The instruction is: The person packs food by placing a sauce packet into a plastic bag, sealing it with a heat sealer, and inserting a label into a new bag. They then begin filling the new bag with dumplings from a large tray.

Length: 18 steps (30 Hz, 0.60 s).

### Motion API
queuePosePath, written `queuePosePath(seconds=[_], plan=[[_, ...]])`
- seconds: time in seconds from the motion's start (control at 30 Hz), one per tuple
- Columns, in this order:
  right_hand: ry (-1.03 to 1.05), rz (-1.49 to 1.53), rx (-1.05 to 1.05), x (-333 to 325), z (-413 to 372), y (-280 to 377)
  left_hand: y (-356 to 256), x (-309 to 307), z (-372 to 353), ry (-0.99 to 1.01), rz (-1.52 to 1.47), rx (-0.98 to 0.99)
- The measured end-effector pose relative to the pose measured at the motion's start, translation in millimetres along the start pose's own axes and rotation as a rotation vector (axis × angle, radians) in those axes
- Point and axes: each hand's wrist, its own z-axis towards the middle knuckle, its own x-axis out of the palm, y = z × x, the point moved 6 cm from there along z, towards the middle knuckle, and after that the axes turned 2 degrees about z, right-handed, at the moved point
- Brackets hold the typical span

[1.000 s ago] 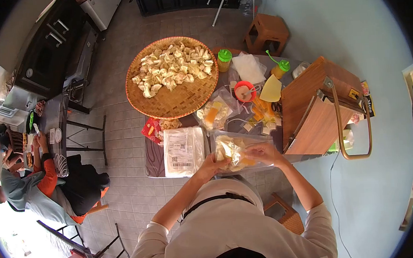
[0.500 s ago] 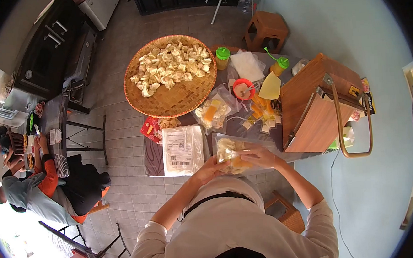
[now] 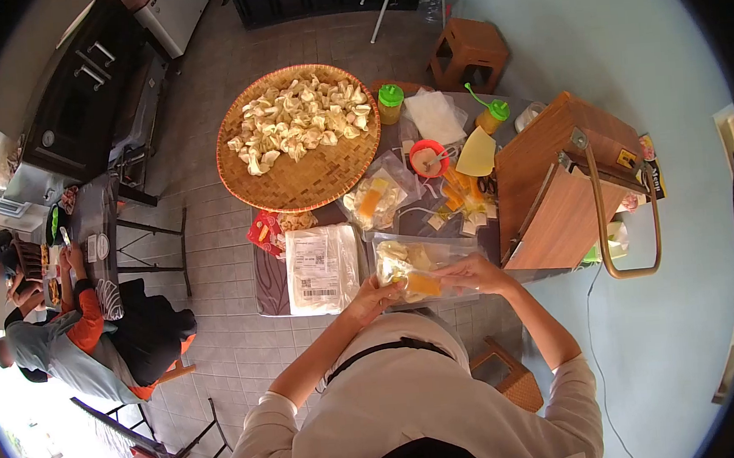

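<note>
Bag (image 3: 436, 248) low centre of frame, at the table's near edge, between the two hands. Clear film; pale pieces (image 3: 393, 257) inside to the left, orange packet (image 3: 423, 285) at the near side.

Left hand (image 3: 372, 300) clamped on the bag's near left corner. Right hand (image 3: 476, 274) on the bag's right part, fingertips beside the orange packet; whether they pinch film or only rest there, cannot tell.

Step in hand, by my reading: arranging the filled bag. Next move seems to call for a steady left grip and the right fingers working the loose right end flat, without squeezing the pieces.

Just beyond, a second bag (image 3: 393, 216) with similar contents; white pack (image 3: 325, 268) to the left; tray (image 3: 306, 182) of dumplings upper centre.

Hard to make out: left fingertips under the film; the bag's mouth, lost in glare; whether the packet lies inside or on top; wooden box (image 3: 547, 221), right, hides what stands behind.
</note>
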Motion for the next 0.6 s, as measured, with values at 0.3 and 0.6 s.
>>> queuePosePath(seconds=[0.3, 0.6], plan=[[-0.141, -0.183, -0.202, -8.8, 4.0, 26.7, -5.2, 5.1, 4.0, -0.033, 0.034, 0.081], [-0.684, 0.070, -0.554, -28.0, -36.3, 80.1, -34.7, 14.4, 1.2, -0.043, -0.211, 0.414]])
